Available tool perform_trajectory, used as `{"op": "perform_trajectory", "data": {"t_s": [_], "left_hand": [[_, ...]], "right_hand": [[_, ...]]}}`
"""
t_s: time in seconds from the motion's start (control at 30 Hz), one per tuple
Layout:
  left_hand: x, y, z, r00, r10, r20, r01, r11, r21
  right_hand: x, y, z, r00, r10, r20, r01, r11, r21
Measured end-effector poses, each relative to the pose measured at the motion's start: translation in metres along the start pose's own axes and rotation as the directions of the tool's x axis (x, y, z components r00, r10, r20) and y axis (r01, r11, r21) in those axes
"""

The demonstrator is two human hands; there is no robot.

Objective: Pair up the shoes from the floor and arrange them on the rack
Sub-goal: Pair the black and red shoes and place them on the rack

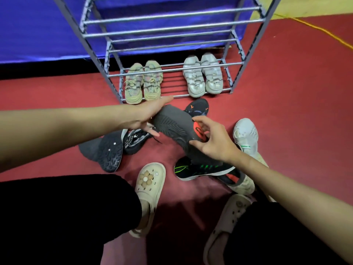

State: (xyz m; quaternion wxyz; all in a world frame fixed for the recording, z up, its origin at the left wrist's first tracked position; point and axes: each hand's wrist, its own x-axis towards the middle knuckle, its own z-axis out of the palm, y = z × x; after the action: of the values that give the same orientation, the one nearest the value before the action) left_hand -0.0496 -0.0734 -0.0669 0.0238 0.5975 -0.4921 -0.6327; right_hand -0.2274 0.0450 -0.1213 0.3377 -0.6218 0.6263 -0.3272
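A grey shoe with an orange patch (175, 129) hangs sole-up above the floor between my hands. My left hand (147, 115) holds its toe end, fingers mostly straight along it. My right hand (212, 142) grips its heel end, fingers curled over the orange part. The metal rack (172, 67) stands ahead; on its bottom shelf sit a yellow-green pair (143, 83) at the left and a white pair (202, 75) at the right. On the red floor lie a black shoe with orange marks (198, 108), a black sole-up shoe (107, 150), a black-and-white shoe (133, 140), a black shoe with green stripes (196, 169) and a white sneaker (245, 134).
My feet wear cream clogs (150, 186), one each side of the shoe pile. A blue cloth (38, 25) hangs behind the rack. A yellow cord (324, 33) runs across the floor at the far right. The rack's upper shelves hold nothing.
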Motion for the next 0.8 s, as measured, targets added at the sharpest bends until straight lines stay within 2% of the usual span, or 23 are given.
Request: {"op": "perform_trajectory", "data": {"t_s": [0.07,0.2,0.3,0.37,0.5,0.6,0.67,0.73,0.77,0.8], "left_hand": [[-0.003,-0.001,0.001,0.994,-0.108,0.022,0.109,0.994,-0.029],[-0.001,-0.007,0.016,0.993,-0.11,0.053,0.117,0.979,-0.169],[0.004,-0.02,0.036,0.97,-0.172,0.173,0.22,0.925,-0.31],[0.004,-0.03,0.055,0.933,-0.212,0.29,0.309,0.886,-0.347],[0.007,-0.058,0.096,0.917,-0.247,0.313,0.36,0.849,-0.386],[0.008,-0.076,0.115,0.923,-0.263,0.282,0.366,0.824,-0.431],[0.006,-0.083,0.12,0.934,-0.264,0.241,0.347,0.83,-0.436],[0.003,-0.087,0.121,0.945,-0.256,0.203,0.321,0.842,-0.434],[0.002,-0.089,0.122,0.951,-0.245,0.189,0.305,0.848,-0.433],[0.0,-0.092,0.122,0.956,-0.232,0.181,0.289,0.853,-0.434]], "right_hand": [[0.005,-0.008,-0.008,0.996,-0.069,0.055,0.075,0.99,-0.119],[0.003,0.0,-0.02,0.982,-0.148,0.12,0.18,0.923,-0.341],[-0.009,0.02,-0.025,0.984,-0.158,0.085,0.179,0.846,-0.503],[-0.021,0.037,-0.027,0.988,-0.136,0.072,0.153,0.833,-0.531],[-0.046,0.071,-0.023,0.997,-0.043,0.07,0.072,0.87,-0.488],[-0.057,0.085,-0.016,0.995,0.105,0.005,-0.095,0.919,-0.382],[-0.059,0.089,-0.009,0.961,0.265,-0.077,-0.276,0.921,-0.275],[-0.058,0.08,-0.005,0.856,0.501,-0.129,-0.508,0.861,-0.031],[-0.058,0.072,-0.004,0.762,0.645,-0.056,-0.634,0.761,0.135],[-0.058,0.066,-0.002,0.66,0.746,0.09,-0.735,0.617,0.282]]}}
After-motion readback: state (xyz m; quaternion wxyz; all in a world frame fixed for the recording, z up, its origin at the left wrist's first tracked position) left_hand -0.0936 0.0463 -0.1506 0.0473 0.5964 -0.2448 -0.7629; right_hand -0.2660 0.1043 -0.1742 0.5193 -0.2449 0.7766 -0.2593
